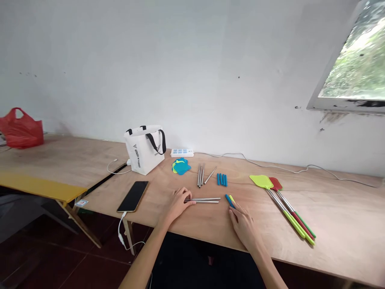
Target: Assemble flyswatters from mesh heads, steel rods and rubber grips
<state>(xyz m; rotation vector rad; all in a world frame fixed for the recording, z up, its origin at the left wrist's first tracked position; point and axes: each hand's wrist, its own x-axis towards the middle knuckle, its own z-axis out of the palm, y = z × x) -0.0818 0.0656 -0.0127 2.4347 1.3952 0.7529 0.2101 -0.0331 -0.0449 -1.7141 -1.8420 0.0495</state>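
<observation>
Soft daylight from window [355, 64] at right, wide-angle bending at edges, faint shadows

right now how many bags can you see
2. A white tote bag stands near the back of the table, beside the power strip. A red plastic bag lies at the far left. None seems hidden.

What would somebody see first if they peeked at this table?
Probably the bright fly swatters, green and red, lying on the right of the table. Next, the two hands in the middle: the left hand touches thin metal rods, and the right hand rests by small blue and yellow tubes.
</observation>
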